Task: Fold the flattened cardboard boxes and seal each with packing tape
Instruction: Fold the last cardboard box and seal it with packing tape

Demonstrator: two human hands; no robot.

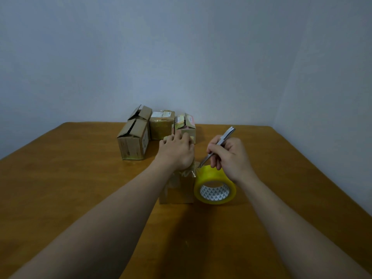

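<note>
From the head view, the step in hand looks like cutting the tape after a seal. The left hand (177, 152) lies palm-down on top of the small cardboard box (179, 192) at the middle of the surface (80, 178), its fingers (182, 137) stretched out flat and pressing, gripping nothing. The right hand (231, 158) has its fingers (214, 147) curled round a slim grey metal cutter (226, 136). Whether it is scissors or a blade I cannot tell. Its tip meets the short tape strip (194, 171) that runs from the box top to the tape roll (213, 176), which stands on edge just beside the box's right side.

To do this well, I judge the strip should be kept taut, the cut made close to the roll, and the left palm kept firm so the light box does not slide. The loose end then wants smoothing down the box wall.

The box is matt brown board with wrinkled glossy film over its top. The roll is a translucent yellow ring with a patterned white core. The surface is smooth orange-brown wood. Four folded boxes (134, 141) stand grouped near the far edge, some with pale labels.
</note>
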